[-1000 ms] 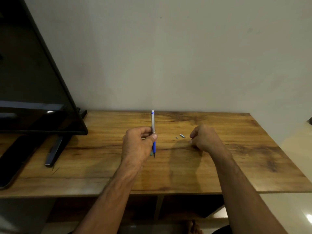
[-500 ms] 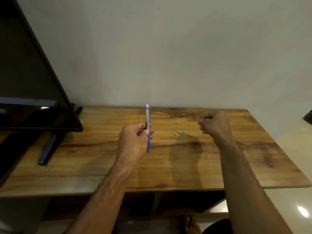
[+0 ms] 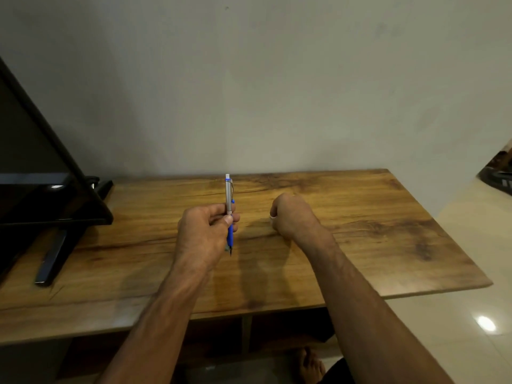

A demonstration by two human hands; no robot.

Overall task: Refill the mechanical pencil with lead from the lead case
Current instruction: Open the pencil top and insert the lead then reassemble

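Left hand (image 3: 206, 230), forearm reaching forward and up, curled around an upright mechanical pencil (image 3: 229, 209), thumb and forefinger pinching the barrel at mid-length, tip below the grip. Right hand (image 3: 293, 214), to the right of that grip, loosely fisted, knuckles up, fingertips curled down and inward.

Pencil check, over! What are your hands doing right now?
Left hand holds the pencil upright, tip down, above the table. Right hand closed low at the tabletop, something small and pale at its fingertips. Nothing in the way.
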